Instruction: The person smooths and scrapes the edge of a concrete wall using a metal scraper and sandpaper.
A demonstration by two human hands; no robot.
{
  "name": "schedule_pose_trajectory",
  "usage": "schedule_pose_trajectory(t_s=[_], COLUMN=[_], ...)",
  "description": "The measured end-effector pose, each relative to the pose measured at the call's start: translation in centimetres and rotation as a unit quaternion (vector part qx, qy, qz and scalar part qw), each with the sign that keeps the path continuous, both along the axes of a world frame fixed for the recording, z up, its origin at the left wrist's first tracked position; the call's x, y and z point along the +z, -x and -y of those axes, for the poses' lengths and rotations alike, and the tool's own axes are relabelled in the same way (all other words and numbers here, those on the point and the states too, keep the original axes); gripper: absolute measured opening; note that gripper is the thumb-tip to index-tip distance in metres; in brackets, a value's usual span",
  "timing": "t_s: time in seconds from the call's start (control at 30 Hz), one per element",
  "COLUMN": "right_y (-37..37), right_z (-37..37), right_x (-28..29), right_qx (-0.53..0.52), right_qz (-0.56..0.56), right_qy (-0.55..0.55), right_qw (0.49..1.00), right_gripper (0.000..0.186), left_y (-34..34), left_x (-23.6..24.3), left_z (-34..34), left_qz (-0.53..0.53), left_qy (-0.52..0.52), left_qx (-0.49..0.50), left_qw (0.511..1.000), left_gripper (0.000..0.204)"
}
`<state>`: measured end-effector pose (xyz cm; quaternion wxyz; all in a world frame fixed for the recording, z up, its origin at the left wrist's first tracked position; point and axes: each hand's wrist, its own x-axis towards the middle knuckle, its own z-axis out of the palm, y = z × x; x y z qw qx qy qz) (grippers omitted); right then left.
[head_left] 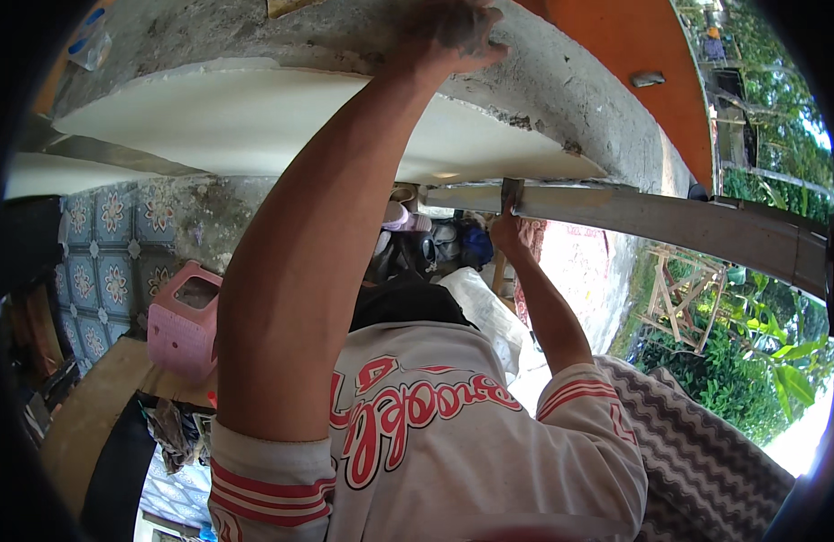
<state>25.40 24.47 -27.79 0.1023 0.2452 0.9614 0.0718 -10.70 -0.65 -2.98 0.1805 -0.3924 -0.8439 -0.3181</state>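
Observation:
My left arm reaches up across the view, and my left hand [466, 38] rests at the top edge against a rough grey concrete surface [561, 86]. Its skin is dark with smears, its fingers look apart, and part of it is cut off. Farther down on the right, my right hand [507, 231] is closed round a putty knife [512, 193], whose handle is hidden in the grip. The dark flat blade lies against a long grey-brown beam [606, 200]. Between my hands spreads a smooth off-white panel [209, 122] beneath the concrete.
A pink plastic container [186, 321] stands on a brown board at left, beside flower-patterned tiles [110, 226]. An orange panel [633, 68] rises upper right. A striped blanket [697, 434] lies lower right. Outside are a wooden frame [683, 298] and greenery.

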Motion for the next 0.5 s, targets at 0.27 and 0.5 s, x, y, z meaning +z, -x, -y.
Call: schedule_pose_trajectory(t_s=[0.27, 0.5], right_y=[1.7, 1.4], right_z=[2.6, 5.9], right_x=[11.7, 28.4], right_qx=[-0.032, -0.056], right_qz=[0.122, 0.027], right_qy=[0.015, -0.023], right_qw=[0.992, 0.998], right_gripper=[0.079, 0.078], left_y=[0.7, 1.7], left_x=[0.6, -1.2], left_z=[1.5, 1.3], left_qz=[0.004, -0.036], left_qy=[0.007, -0.045], left_qx=[-0.008, -0.028], left_qw=[1.000, 0.998], left_gripper=[0.055, 0.055])
